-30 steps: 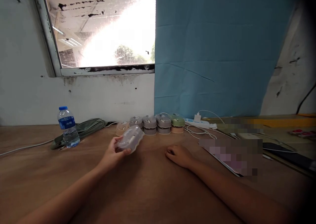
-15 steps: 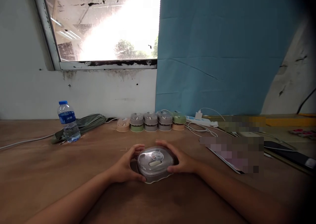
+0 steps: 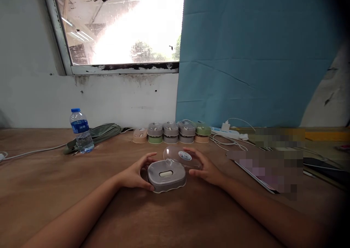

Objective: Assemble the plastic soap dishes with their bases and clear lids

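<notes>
A rounded grey plastic box stands on the brown tabletop in front of me, a pale oblong piece set in its top. My left hand grips the box's left side, thumb at the front and fingers behind. Up and to the right, a clear plastic lid with a round label is lifted off and tilted, its near edge close to the box's rear edge. My right hand holds the lid by its right end, between thumb and fingers.
Along the wall stand several similar boxes, some stacked, including a green-topped one. A water bottle and a dark green pouch are at back left. A power strip, cables and a flat device lie right.
The clear lid has come off the grey box, drawn up and to the right by my right hand. My left hand keeps its grip on the box. The view has shifted slightly.
</notes>
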